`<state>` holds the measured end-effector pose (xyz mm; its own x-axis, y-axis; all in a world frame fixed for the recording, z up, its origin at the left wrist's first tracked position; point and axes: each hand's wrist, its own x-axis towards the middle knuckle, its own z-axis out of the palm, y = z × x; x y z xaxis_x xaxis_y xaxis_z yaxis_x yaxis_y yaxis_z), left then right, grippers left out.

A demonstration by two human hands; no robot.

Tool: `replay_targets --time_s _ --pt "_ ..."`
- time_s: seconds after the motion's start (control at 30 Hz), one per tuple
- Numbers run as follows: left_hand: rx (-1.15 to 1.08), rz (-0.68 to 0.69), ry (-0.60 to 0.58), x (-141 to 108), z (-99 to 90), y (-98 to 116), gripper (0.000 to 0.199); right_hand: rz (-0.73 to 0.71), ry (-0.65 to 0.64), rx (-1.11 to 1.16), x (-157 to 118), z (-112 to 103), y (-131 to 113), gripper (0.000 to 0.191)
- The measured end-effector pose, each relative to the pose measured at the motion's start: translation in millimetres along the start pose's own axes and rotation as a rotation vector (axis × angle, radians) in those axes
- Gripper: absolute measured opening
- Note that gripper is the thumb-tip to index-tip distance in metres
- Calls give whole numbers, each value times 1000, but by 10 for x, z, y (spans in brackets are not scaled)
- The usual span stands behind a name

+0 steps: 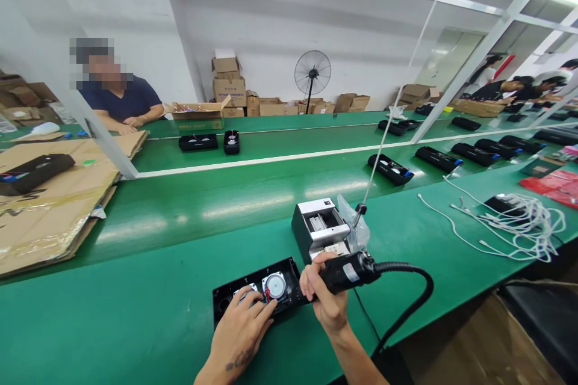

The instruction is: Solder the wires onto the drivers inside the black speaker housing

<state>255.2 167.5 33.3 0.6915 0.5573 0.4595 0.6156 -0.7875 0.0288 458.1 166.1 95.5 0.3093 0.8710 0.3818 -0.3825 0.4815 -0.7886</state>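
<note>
- Here, our left hand [241, 328] lies flat on the black speaker housing [257, 295] at the near edge of the green desk [149, 289], fingers spread, gripping nothing.
- Our right hand [327, 295] is closed round the electric screwdriver [350, 271].
- We should keep the driver square to the screw, and the housing pinned firmly.

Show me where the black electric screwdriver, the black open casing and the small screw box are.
black electric screwdriver [347, 272], head view, on its barrel in the right hand.
black open plastic casing [226, 298], head view, on its left rim.
small black-and-white screw box [318, 222], head view, on its open top.
</note>
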Motion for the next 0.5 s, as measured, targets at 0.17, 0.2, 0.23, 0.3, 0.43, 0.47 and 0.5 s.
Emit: replay_targets --time_s 0.17,0.2,0.23,0.3,0.43,0.47,0.5 --pt "-8 -22 34 5 16 5 20 17 -4 5 -31 10 25 18" --pt "-13 -25 38 6 17 6 20 21 1 5 -35 21 33 19" --pt "-18 -28 40 7 17 6 20 24 6 2 -37 32 42 20" --pt "-26 -32 49 8 15 8 19 31 7 -13 -40 48 63 21" --pt "-22 -36 59 11 5 18 20 39 -8 -24 -44 45 92 23" --pt "-19 -37 62 12 2 22 20 40 -20 -27 -50 40 99 23" --pt "-18 -38 61 12 -2 27 21 41 -31 -32 -61 36 108 22"
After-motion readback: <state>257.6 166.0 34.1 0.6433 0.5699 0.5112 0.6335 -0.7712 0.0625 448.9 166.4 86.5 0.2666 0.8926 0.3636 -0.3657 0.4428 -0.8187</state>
